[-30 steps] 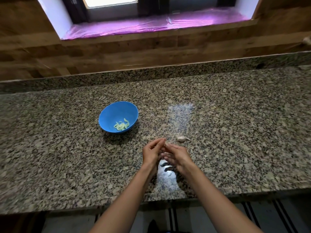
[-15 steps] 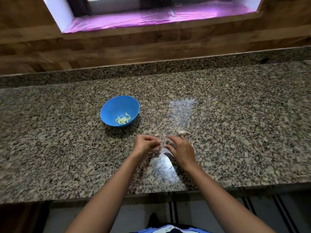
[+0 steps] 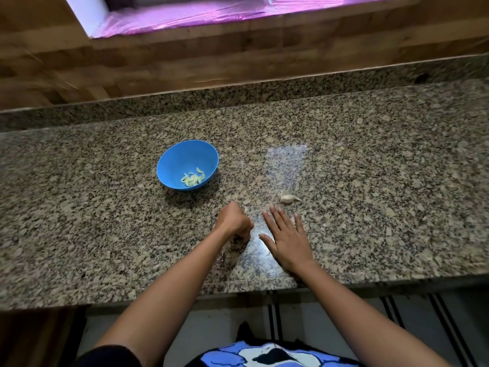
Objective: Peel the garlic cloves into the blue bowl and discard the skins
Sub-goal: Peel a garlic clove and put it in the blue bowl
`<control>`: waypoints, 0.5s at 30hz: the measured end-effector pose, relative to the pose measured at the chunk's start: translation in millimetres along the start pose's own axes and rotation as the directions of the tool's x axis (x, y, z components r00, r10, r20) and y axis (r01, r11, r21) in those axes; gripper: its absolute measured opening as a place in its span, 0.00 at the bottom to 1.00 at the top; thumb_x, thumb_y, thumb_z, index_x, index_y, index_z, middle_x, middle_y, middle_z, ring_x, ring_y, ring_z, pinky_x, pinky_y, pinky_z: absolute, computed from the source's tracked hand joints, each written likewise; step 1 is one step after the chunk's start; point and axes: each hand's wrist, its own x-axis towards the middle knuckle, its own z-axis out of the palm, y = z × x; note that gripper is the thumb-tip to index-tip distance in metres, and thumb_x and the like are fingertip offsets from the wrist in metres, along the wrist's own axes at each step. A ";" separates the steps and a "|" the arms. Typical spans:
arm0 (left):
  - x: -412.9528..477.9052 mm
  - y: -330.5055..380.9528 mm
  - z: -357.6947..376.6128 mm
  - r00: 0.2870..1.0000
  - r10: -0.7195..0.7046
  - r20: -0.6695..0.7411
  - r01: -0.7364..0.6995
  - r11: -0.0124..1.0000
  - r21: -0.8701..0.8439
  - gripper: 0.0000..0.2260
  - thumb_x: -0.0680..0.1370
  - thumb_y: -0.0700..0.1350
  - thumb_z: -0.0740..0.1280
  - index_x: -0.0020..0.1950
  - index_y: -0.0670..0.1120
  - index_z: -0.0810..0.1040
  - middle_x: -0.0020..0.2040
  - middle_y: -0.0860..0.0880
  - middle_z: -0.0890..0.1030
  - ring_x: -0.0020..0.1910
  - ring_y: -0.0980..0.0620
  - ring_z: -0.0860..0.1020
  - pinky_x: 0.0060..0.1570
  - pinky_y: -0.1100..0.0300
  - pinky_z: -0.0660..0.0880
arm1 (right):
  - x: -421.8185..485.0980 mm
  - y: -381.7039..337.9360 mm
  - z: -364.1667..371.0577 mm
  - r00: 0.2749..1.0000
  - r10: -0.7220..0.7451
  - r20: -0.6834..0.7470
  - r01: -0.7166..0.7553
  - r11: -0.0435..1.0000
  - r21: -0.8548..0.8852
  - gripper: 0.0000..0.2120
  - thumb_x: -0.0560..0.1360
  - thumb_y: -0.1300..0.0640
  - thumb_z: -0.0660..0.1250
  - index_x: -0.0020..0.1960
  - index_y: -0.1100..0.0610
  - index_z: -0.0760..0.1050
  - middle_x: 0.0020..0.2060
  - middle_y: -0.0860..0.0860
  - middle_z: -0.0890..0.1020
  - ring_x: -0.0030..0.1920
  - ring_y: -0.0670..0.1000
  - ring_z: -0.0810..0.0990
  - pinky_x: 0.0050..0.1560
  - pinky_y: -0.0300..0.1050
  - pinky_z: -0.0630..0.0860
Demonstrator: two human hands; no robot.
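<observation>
The blue bowl (image 3: 169, 165) stands on the granite counter, left of centre, with several peeled pale-green garlic cloves (image 3: 193, 178) in its bottom. One unpeeled garlic clove (image 3: 289, 198) lies on the counter to the right of the bowl. My left hand (image 3: 234, 222) is curled into a fist near the front of the counter, below the bowl; whatever is inside it is hidden. My right hand (image 3: 287, 237) lies flat with its fingers spread on the counter, just below the unpeeled clove and not touching it. Small pale skin bits (image 3: 262, 234) lie between the hands.
The granite counter (image 3: 383, 181) runs the full width, with a raised granite ledge and a wooden wall behind it. Its front edge (image 3: 238, 290) is close below my hands, with floor beneath. A window sill with purple film is at the top.
My hands have come apart. The right hand opened and went flat onto the counter, while the left hand closed into a fist. The view tilted downward.
</observation>
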 end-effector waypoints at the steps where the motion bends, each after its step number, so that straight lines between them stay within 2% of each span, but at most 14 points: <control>1: -0.5 2.5 0.2 1.000 -0.001 -0.014 0.001 1.000 0.022 0.05 0.73 0.42 0.72 0.43 0.40 0.80 0.38 0.46 0.83 0.33 0.54 0.80 0.40 0.58 0.79 | 0.0 -0.4 -0.5 1.000 -0.001 -0.004 0.001 1.000 0.007 0.30 0.76 0.36 0.36 0.75 0.45 0.34 0.73 0.45 0.34 0.71 0.45 0.30 0.69 0.49 0.28; 3: -2.3 7.2 -0.2 0.999 0.003 -0.046 0.000 0.998 0.061 0.04 0.74 0.40 0.71 0.42 0.41 0.78 0.41 0.45 0.82 0.34 0.52 0.78 0.37 0.59 0.77 | -0.7 -0.7 -1.0 1.000 -0.005 -0.007 0.005 1.000 0.014 0.30 0.77 0.36 0.37 0.75 0.45 0.34 0.73 0.45 0.33 0.70 0.45 0.30 0.69 0.49 0.28; 5: -2.3 7.5 -4.0 1.000 0.006 -0.025 -0.004 0.998 0.055 0.04 0.73 0.39 0.71 0.40 0.40 0.78 0.39 0.45 0.82 0.34 0.51 0.79 0.35 0.60 0.77 | -0.6 0.2 -0.7 1.000 -0.010 -0.007 0.010 0.999 0.036 0.30 0.77 0.37 0.38 0.75 0.45 0.35 0.72 0.44 0.34 0.71 0.44 0.31 0.70 0.49 0.28; 7: -3.8 -0.1 -10.2 0.998 0.009 0.058 -0.001 0.991 -0.134 0.05 0.73 0.37 0.72 0.39 0.38 0.79 0.36 0.43 0.82 0.31 0.52 0.80 0.32 0.61 0.77 | 0.6 -0.3 -1.2 0.999 -0.005 -0.039 0.011 0.988 0.155 0.28 0.78 0.38 0.43 0.76 0.44 0.42 0.73 0.43 0.40 0.73 0.44 0.38 0.72 0.48 0.33; 8: -6.3 -5.6 -12.8 0.994 0.011 0.112 0.022 0.958 -0.286 0.04 0.73 0.36 0.71 0.40 0.35 0.80 0.36 0.42 0.82 0.29 0.52 0.79 0.29 0.63 0.76 | 1.8 -1.9 -3.5 0.997 0.012 -0.078 0.010 0.959 0.283 0.26 0.79 0.40 0.47 0.75 0.44 0.49 0.74 0.43 0.47 0.75 0.44 0.45 0.73 0.47 0.38; 10: -14.4 -12.1 -16.5 0.983 0.046 0.176 0.054 0.850 -0.524 0.06 0.72 0.35 0.71 0.45 0.32 0.80 0.38 0.39 0.82 0.30 0.50 0.80 0.31 0.65 0.77 | 6.4 -6.7 -12.7 0.989 0.070 -0.129 0.020 0.806 0.592 0.21 0.79 0.46 0.56 0.72 0.47 0.63 0.71 0.45 0.65 0.71 0.45 0.63 0.72 0.46 0.57; 12: -16.8 -14.4 -15.8 0.983 0.081 0.167 0.037 0.796 -0.604 0.05 0.72 0.36 0.71 0.45 0.34 0.81 0.39 0.41 0.83 0.33 0.50 0.82 0.34 0.64 0.78 | 13.0 -12.6 -22.8 0.991 0.067 -0.115 0.039 0.677 0.735 0.16 0.77 0.54 0.63 0.64 0.52 0.74 0.61 0.49 0.78 0.59 0.46 0.77 0.62 0.45 0.73; 15: -17.7 -12.9 -14.9 0.981 0.163 0.105 -0.069 0.797 -0.601 0.03 0.73 0.37 0.71 0.44 0.37 0.81 0.38 0.44 0.83 0.33 0.53 0.80 0.34 0.64 0.76 | 23.9 -13.7 -34.9 0.997 0.068 -0.038 -0.009 0.592 0.806 0.10 0.74 0.59 0.68 0.55 0.55 0.80 0.50 0.52 0.84 0.48 0.46 0.82 0.53 0.44 0.78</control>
